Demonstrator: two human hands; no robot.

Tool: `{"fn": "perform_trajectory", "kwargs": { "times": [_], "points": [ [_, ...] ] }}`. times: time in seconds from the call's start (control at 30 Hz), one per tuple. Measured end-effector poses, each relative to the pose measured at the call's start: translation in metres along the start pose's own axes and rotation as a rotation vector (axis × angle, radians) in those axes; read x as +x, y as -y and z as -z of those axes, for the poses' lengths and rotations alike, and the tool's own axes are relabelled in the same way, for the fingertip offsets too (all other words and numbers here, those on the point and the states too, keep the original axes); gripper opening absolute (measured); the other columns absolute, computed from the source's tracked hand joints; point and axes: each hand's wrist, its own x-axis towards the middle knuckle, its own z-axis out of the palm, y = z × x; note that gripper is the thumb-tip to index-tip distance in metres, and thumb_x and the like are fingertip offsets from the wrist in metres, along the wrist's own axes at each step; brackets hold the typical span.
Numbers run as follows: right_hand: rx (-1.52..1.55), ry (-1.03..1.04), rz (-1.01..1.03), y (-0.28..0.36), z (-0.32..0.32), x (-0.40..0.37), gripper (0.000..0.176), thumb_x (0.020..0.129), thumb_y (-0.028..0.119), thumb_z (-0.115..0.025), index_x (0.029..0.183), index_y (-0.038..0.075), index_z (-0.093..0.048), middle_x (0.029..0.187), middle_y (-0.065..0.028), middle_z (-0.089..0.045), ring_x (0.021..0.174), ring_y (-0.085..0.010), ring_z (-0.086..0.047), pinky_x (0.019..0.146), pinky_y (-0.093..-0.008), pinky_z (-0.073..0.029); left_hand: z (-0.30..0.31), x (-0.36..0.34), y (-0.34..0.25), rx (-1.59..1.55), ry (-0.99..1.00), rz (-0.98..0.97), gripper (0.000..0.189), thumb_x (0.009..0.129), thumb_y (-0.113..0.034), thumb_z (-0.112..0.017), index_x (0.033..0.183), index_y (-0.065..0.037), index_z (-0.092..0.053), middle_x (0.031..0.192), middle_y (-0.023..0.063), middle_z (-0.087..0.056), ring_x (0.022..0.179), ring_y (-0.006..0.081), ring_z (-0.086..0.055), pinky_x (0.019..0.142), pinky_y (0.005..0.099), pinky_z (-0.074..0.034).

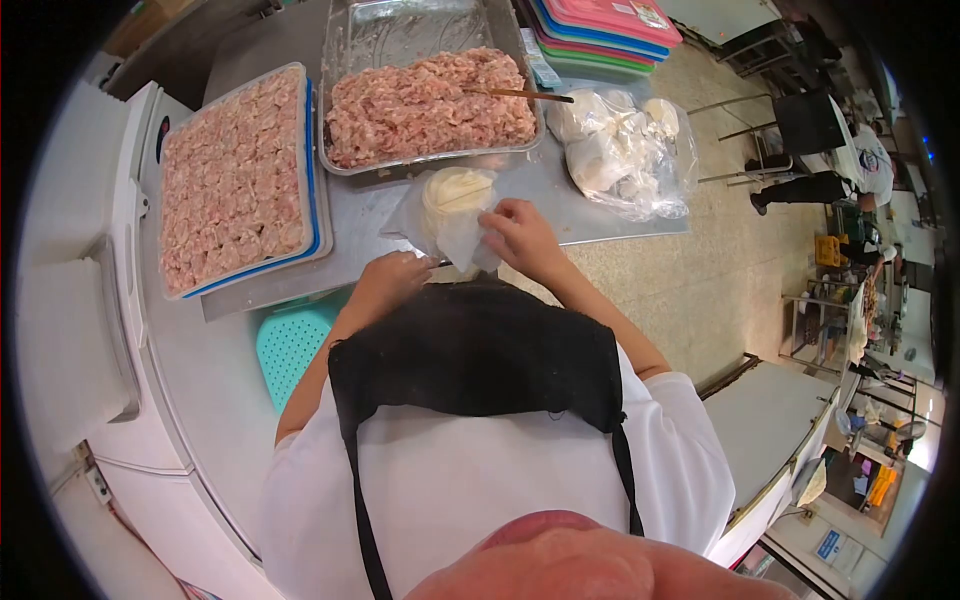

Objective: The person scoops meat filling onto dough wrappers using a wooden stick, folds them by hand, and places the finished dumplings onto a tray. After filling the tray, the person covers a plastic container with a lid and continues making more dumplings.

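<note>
A stack of round, pale dough wrappers (458, 195) lies in an opened clear plastic bag (405, 220) at the near edge of the metal table. My right hand (525, 238) pinches the bag's edge on the right side of the stack. On the left, my left hand (393, 280) has its fingers bent at the bag's lower edge; its fingertips are partly hidden. Just beyond the stack, a metal tray (425, 30) holds a mound of raw minced meat (430, 105), with a thin brown-handled utensil (515, 93) stuck in it.
Left of the tray stands a lidless container (313, 180) full of meat portions in rows. More wrapped pale dough (625, 155) lies to the right, below stacked coloured lids (600, 35). A turquoise perforated basket (290, 345) sits under the table. Another person (870, 165) is far right.
</note>
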Motion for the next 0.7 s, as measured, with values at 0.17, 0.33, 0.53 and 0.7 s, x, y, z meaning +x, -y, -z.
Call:
{"fn": "perform_trajectory", "kwargs": {
  "times": [0.17, 0.33, 0.53, 0.7],
  "points": [
    [-0.09, 0.044, 0.075, -0.041, -0.001, -0.009, 0.015, 0.072, 0.01, -0.065, 0.085, 0.006, -0.058, 0.094, -0.0131, -0.055, 0.081, -0.0318, -0.054, 0.074, -0.041, -0.045, -0.01, -0.002, 0.002, -0.107, -0.194, 0.043, 0.027, 0.082, -0.02, -0.061, 0.108, -0.013, -0.064, 0.083, 0.0124, -0.064, 0.077, 0.0298, -0.062, 0.07, 0.0387, -0.05],
    [0.418, 0.058, -0.41, -0.062, 0.025, 0.007, 0.022, 0.078, 0.019, -0.063, 0.094, 0.005, -0.06, 0.084, -0.0076, -0.059, 0.08, -0.0213, -0.058, 0.071, -0.0318, -0.046, -0.005, -0.002, 0.01, -0.391, -0.146, 0.286, 0.028, 0.084, -0.025, -0.06, 0.107, -0.01, -0.065, 0.091, 0.0137, -0.066, 0.08, 0.0316, -0.063, 0.072, 0.0388, -0.049],
    [0.492, 0.394, -0.841, -0.033, 0.007, 0.077, 0.07, 0.077, 0.058, -0.061, 0.112, -0.002, -0.058, 0.095, -0.0137, -0.065, 0.08, -0.0219, -0.063, 0.065, -0.0323, -0.05, -0.011, 0.008, -0.004, -0.191, -0.089, 0.275, 0.029, 0.085, -0.029, -0.06, 0.105, -0.008, -0.065, 0.091, 0.0167, -0.066, 0.083, 0.0346, -0.063, 0.074, 0.0423, -0.048],
    [0.3, 0.521, -0.597, -0.023, -0.018, 0.09, 0.089, 0.064, 0.066, -0.068, 0.115, -0.006, -0.056, 0.101, -0.022, -0.064, 0.093, -0.033, -0.063, 0.079, -0.0378, -0.049, -0.014, 0.01, -0.001, -0.126, -0.075, 0.317, 0.026, 0.082, -0.03, -0.065, 0.099, -0.01, -0.064, 0.091, 0.0144, -0.067, 0.083, 0.0349, -0.063, 0.071, 0.0433, -0.048]
  ]
}}
